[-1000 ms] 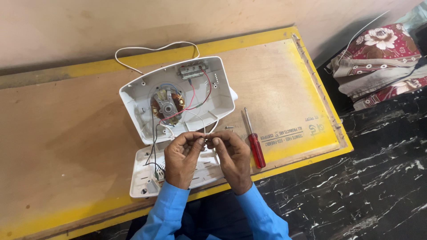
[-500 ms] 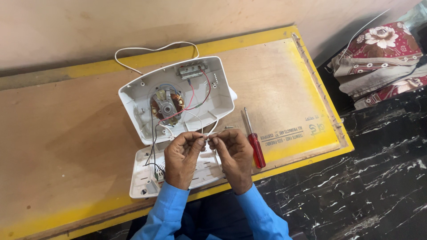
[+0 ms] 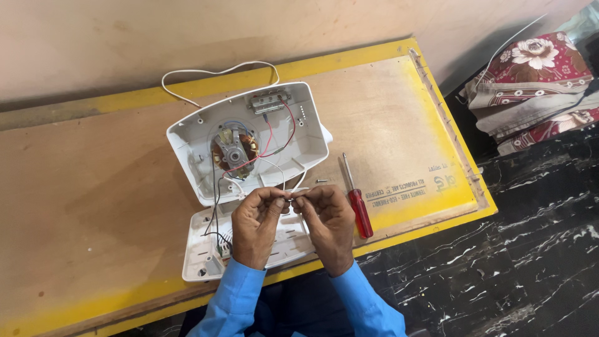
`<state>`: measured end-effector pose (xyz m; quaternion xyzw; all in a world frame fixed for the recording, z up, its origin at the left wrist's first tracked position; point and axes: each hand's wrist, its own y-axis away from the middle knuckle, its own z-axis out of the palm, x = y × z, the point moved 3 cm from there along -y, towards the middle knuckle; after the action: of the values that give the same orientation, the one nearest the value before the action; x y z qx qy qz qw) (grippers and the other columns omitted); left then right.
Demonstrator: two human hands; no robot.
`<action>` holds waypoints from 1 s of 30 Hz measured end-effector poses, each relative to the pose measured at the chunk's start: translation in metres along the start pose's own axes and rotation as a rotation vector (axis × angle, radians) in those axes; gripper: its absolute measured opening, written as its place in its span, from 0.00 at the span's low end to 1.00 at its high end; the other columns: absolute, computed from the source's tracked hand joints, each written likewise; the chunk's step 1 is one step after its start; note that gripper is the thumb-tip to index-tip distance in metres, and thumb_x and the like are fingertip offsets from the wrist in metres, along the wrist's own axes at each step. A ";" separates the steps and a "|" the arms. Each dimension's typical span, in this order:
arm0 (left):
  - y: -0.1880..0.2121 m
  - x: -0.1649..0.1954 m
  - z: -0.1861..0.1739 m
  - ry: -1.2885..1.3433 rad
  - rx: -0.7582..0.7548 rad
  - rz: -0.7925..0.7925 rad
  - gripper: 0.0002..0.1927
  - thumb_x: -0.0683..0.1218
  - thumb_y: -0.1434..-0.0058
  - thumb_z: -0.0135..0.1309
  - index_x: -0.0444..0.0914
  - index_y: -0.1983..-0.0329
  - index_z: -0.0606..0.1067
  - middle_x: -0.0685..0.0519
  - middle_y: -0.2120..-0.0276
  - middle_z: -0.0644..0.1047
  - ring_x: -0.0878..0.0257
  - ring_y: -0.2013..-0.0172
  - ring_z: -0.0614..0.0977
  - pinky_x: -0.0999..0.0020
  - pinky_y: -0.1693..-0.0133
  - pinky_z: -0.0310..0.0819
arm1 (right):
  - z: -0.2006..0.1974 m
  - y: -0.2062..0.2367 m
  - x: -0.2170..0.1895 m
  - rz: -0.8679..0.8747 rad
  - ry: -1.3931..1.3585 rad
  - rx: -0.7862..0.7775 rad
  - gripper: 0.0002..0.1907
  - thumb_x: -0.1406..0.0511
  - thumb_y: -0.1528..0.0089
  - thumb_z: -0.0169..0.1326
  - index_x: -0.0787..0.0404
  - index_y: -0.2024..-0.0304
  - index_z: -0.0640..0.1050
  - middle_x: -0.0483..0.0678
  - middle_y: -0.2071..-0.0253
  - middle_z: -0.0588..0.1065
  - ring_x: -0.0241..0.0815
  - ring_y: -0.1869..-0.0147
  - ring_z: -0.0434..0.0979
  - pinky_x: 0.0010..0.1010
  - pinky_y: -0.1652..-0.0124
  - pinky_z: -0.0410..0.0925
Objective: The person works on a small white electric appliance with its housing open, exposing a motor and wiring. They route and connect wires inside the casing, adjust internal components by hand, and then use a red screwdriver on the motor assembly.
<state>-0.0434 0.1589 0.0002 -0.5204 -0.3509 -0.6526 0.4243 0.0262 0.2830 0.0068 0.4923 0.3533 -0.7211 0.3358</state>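
A brown wooden desk (image 3: 93,187) with yellow edges holds an open white plastic casing (image 3: 249,150) with a small motor (image 3: 232,151) inside. Just below it, the left hand (image 3: 256,228) and right hand (image 3: 327,224) pinch thin white wires (image 3: 292,198) together. A red screwdriver (image 3: 358,206) lies beside the right hand.

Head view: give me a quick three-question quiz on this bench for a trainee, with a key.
1. True or false: the screwdriver lies on the board at the side of the right hand, with no hand on it.
2. What sits in the middle of the open white casing: A) a small motor, B) a battery, C) a light bulb?
3. What do the left hand and the right hand pinch between their fingertips?

Key
1. True.
2. A, the motor.
3. The ends of thin white wires that come out of the casing.
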 end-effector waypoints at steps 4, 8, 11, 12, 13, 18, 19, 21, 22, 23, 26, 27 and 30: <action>0.001 0.000 0.000 -0.007 -0.004 -0.005 0.05 0.38 0.31 0.53 0.32 0.57 0.78 0.51 0.60 0.83 0.68 0.61 0.82 0.71 0.55 0.81 | 0.002 0.000 -0.005 -0.009 0.086 -0.013 0.14 0.79 0.34 0.55 0.68 0.48 0.69 0.51 0.55 0.78 0.36 0.50 0.80 0.27 0.50 0.75; 0.000 -0.002 -0.001 0.000 -0.003 0.004 0.05 0.38 0.32 0.53 0.32 0.56 0.78 0.51 0.60 0.83 0.68 0.60 0.82 0.71 0.54 0.81 | 0.009 -0.002 -0.015 -0.055 0.205 -0.045 0.22 0.78 0.35 0.53 0.66 0.39 0.68 0.49 0.57 0.77 0.35 0.52 0.79 0.26 0.51 0.74; 0.000 -0.005 -0.001 0.010 0.000 -0.001 0.05 0.38 0.32 0.54 0.31 0.55 0.78 0.51 0.61 0.82 0.68 0.60 0.83 0.70 0.54 0.81 | 0.012 -0.003 -0.026 -0.158 0.425 -0.097 0.20 0.79 0.36 0.54 0.65 0.42 0.73 0.49 0.58 0.76 0.36 0.56 0.79 0.26 0.56 0.74; 0.000 -0.006 -0.001 0.041 0.000 0.000 0.05 0.38 0.32 0.54 0.31 0.55 0.77 0.51 0.61 0.82 0.67 0.60 0.83 0.70 0.54 0.81 | 0.013 -0.003 -0.029 -0.198 0.528 -0.113 0.18 0.79 0.36 0.54 0.65 0.44 0.76 0.50 0.59 0.76 0.37 0.57 0.80 0.27 0.58 0.74; 0.000 -0.007 -0.001 0.072 0.000 0.001 0.05 0.38 0.31 0.54 0.31 0.55 0.77 0.51 0.61 0.82 0.67 0.60 0.83 0.70 0.53 0.81 | 0.013 -0.004 -0.031 -0.222 0.536 -0.118 0.15 0.79 0.36 0.54 0.64 0.48 0.76 0.49 0.59 0.76 0.37 0.57 0.80 0.27 0.58 0.74; 0.000 -0.008 -0.001 0.045 -0.007 -0.014 0.06 0.38 0.32 0.53 0.31 0.55 0.77 0.51 0.60 0.83 0.67 0.59 0.84 0.70 0.53 0.82 | 0.016 -0.007 -0.031 -0.082 0.279 -0.070 0.14 0.78 0.37 0.53 0.65 0.49 0.73 0.47 0.59 0.76 0.36 0.56 0.80 0.26 0.56 0.75; 0.001 -0.008 -0.002 0.038 -0.002 -0.020 0.06 0.38 0.32 0.53 0.31 0.55 0.77 0.51 0.60 0.83 0.68 0.59 0.84 0.70 0.53 0.82 | 0.017 -0.006 -0.033 -0.137 0.362 -0.097 0.13 0.79 0.38 0.53 0.66 0.51 0.75 0.48 0.59 0.76 0.37 0.56 0.79 0.27 0.57 0.74; 0.001 -0.008 -0.002 0.039 0.001 -0.005 0.05 0.38 0.31 0.54 0.31 0.55 0.77 0.50 0.61 0.82 0.67 0.60 0.83 0.70 0.54 0.81 | 0.017 -0.005 -0.038 -0.246 0.528 -0.149 0.11 0.80 0.38 0.52 0.67 0.55 0.78 0.51 0.58 0.75 0.39 0.58 0.79 0.28 0.58 0.74; 0.000 -0.008 -0.002 0.039 0.003 0.003 0.05 0.38 0.31 0.54 0.30 0.54 0.77 0.50 0.62 0.82 0.67 0.61 0.83 0.70 0.54 0.81 | 0.017 -0.006 -0.037 -0.233 0.513 -0.138 0.10 0.80 0.38 0.53 0.67 0.56 0.78 0.50 0.58 0.75 0.38 0.58 0.79 0.27 0.59 0.74; 0.000 -0.008 -0.001 0.037 -0.005 0.008 0.05 0.38 0.31 0.54 0.30 0.55 0.77 0.50 0.61 0.82 0.67 0.60 0.83 0.70 0.54 0.82 | 0.017 -0.006 -0.037 -0.219 0.498 -0.127 0.09 0.80 0.37 0.54 0.66 0.57 0.77 0.50 0.58 0.75 0.38 0.58 0.79 0.27 0.59 0.74; 0.000 -0.007 -0.002 0.023 -0.013 0.011 0.06 0.38 0.32 0.53 0.31 0.56 0.77 0.51 0.61 0.82 0.67 0.60 0.83 0.70 0.55 0.82 | 0.018 -0.006 -0.033 -0.114 0.358 -0.101 0.08 0.79 0.36 0.54 0.66 0.56 0.75 0.49 0.58 0.75 0.37 0.56 0.80 0.26 0.56 0.75; 0.000 -0.007 -0.002 0.017 -0.006 0.002 0.05 0.38 0.32 0.53 0.31 0.55 0.77 0.51 0.61 0.82 0.67 0.61 0.83 0.70 0.55 0.82 | 0.018 -0.006 -0.032 -0.067 0.297 -0.094 0.09 0.78 0.36 0.53 0.66 0.55 0.74 0.49 0.58 0.76 0.37 0.55 0.81 0.26 0.55 0.75; 0.001 -0.006 -0.002 0.032 -0.007 0.003 0.05 0.38 0.32 0.53 0.31 0.55 0.77 0.51 0.62 0.82 0.67 0.61 0.84 0.71 0.55 0.82 | 0.017 -0.006 -0.035 -0.182 0.494 -0.114 0.09 0.79 0.38 0.54 0.67 0.56 0.77 0.50 0.58 0.75 0.37 0.58 0.80 0.26 0.59 0.75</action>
<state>-0.0429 0.1585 -0.0064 -0.5117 -0.3411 -0.6616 0.4292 0.0234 0.2762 0.0460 0.5999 0.5074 -0.5852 0.2004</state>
